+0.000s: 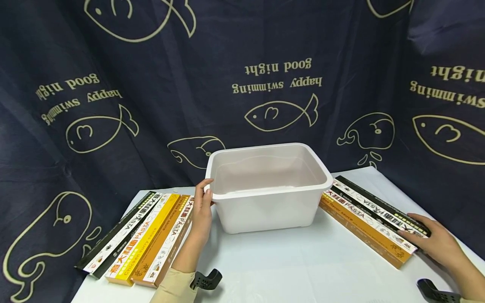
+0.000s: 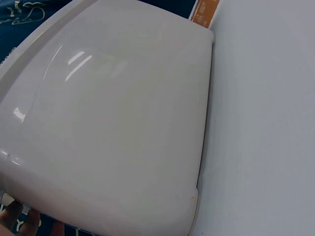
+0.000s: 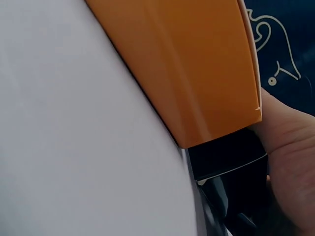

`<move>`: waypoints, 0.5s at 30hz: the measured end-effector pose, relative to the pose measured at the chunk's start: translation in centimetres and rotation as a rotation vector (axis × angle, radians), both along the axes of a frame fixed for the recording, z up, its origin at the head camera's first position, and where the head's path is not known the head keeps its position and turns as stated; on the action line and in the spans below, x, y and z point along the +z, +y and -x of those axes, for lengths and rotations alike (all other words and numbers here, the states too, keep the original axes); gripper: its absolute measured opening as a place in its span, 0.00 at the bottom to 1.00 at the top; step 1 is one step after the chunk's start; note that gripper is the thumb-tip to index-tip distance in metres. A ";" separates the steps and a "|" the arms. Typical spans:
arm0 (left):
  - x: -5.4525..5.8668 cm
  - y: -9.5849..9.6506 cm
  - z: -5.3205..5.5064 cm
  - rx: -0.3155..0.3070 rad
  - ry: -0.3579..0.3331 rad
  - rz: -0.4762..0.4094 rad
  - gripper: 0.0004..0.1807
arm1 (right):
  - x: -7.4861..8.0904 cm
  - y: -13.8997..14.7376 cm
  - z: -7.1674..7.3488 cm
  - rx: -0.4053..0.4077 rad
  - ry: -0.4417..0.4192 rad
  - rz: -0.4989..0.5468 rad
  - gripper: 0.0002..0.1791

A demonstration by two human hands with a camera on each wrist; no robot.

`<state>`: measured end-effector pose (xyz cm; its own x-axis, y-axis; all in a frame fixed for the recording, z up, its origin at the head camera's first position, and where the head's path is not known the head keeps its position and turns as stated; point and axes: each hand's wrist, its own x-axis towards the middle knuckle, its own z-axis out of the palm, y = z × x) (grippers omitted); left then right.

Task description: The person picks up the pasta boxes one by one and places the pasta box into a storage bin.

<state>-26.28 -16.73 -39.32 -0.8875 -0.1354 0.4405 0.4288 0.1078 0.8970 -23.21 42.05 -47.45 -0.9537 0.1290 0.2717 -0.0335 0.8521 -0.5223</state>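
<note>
A white plastic bin [image 1: 265, 214] stands upright in the middle of the table, open side up. My left hand [image 1: 202, 210] holds its left front corner, fingers over the rim. In the left wrist view the bin's wall [image 2: 118, 123] fills most of the picture, with a few fingertips at the lower left. At the right, long pasta boxes lie side by side. My right hand [image 1: 441, 242] grips the near end of the outermost black pasta box [image 1: 382, 203], with thumb and fingers across its top. Beside it, a brown pasta box [image 1: 371, 231] lies on the bin side.
Left of the bin lies another row of pasta boxes: black ones, a yellow box [image 1: 151, 235] and a brown box [image 1: 159, 248]. A dark blue curtain [image 1: 212, 105] with fish drawings hangs behind the white table [image 1: 273, 261]. Black wrist mounts [image 1: 206, 280] sit on both forearms.
</note>
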 end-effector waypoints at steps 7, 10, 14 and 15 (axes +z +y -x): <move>-0.2 -0.1 0.0 0.006 0.008 0.000 0.21 | -0.3 0.2 0.3 0.033 0.024 -0.046 0.40; -0.2 -0.1 0.1 0.010 0.010 -0.002 0.21 | -0.2 0.1 0.2 0.022 0.022 -0.052 0.41; -0.2 -0.1 0.1 0.005 0.009 -0.005 0.21 | -0.2 0.0 0.0 -0.012 0.025 -0.057 0.42; -0.2 0.0 0.0 0.005 0.009 -0.003 0.21 | -0.2 0.0 -0.1 -0.020 0.020 -0.050 0.43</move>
